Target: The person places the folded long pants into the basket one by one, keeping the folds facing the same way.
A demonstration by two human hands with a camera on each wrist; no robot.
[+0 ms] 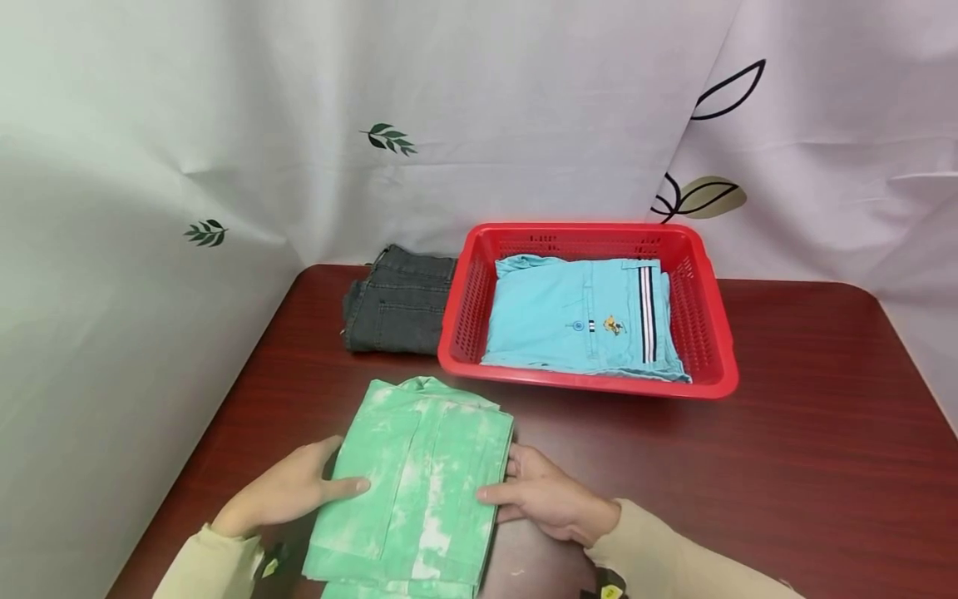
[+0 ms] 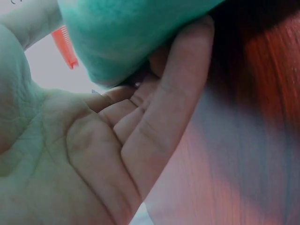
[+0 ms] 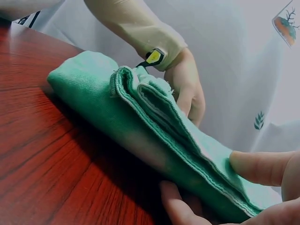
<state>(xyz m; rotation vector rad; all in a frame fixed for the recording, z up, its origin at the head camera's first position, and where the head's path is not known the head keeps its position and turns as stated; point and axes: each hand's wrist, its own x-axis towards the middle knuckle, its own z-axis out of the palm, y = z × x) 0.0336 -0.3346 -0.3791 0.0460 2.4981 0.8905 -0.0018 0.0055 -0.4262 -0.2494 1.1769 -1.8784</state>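
Folded green pants (image 1: 412, 491) with white blotches are held between both hands at the front of the table. My left hand (image 1: 292, 487) grips their left side, thumb on top; in the left wrist view its fingers (image 2: 173, 98) reach under the cloth. On the opposite side, my right hand (image 1: 550, 495) pinches the layered edge. The right wrist view shows that thumb (image 3: 262, 166) above the layers and fingers below. There the pants (image 3: 136, 126) slant, their near side raised from the table.
A red plastic basket (image 1: 584, 381) stands behind, with folded light blue pants (image 1: 546, 312) inside. Dark grey folded jeans (image 1: 404, 304) lie left of it, against its side. The reddish-brown table (image 1: 808, 466) meets white patterned curtains (image 1: 524, 108) at the back and sides.
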